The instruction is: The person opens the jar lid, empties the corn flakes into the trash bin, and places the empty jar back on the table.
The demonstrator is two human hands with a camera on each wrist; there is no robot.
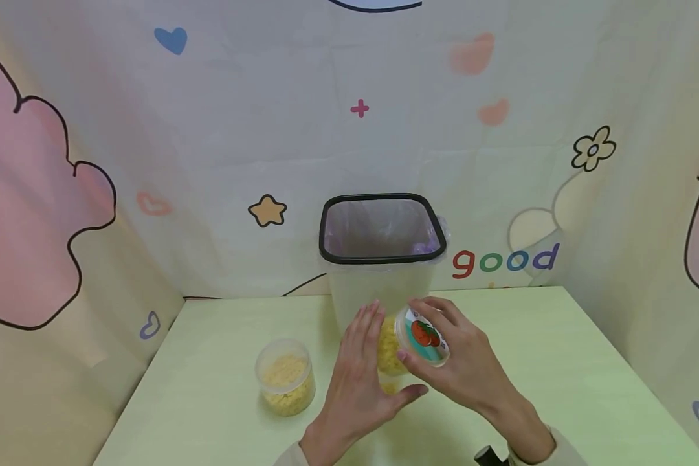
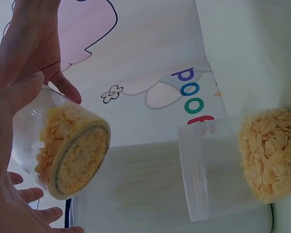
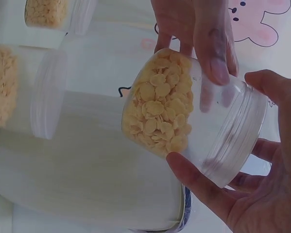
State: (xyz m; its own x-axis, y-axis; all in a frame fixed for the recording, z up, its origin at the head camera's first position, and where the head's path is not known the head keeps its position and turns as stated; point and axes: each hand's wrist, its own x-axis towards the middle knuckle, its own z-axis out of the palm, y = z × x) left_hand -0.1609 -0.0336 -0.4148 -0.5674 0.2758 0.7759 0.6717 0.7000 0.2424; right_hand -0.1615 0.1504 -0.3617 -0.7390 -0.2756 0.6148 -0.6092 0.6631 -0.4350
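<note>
A clear plastic jar (image 3: 157,104), part-filled with flat yellow flakes, is tilted on its side between the hands, off the table. My right hand (image 1: 463,359) grips it around the lid end, where a tomato label (image 1: 425,333) shows. My left hand (image 1: 358,378) is at the other side of the jar, its fingers straight and together and its thumb spread out. In the right wrist view the left thumb lies against the jar wall. A second jar of flakes (image 1: 288,378) stands upright on the table, left of the left hand. Another jar (image 3: 19,87) stands close by, mostly hidden in the head view.
Behind the hands stands a pale bin (image 1: 384,285) with a black rim and a plastic liner. The pale green table (image 1: 210,388) meets a printed cloth backdrop (image 1: 239,116) at its back edge. A small black object (image 1: 489,456) shows by the right wrist.
</note>
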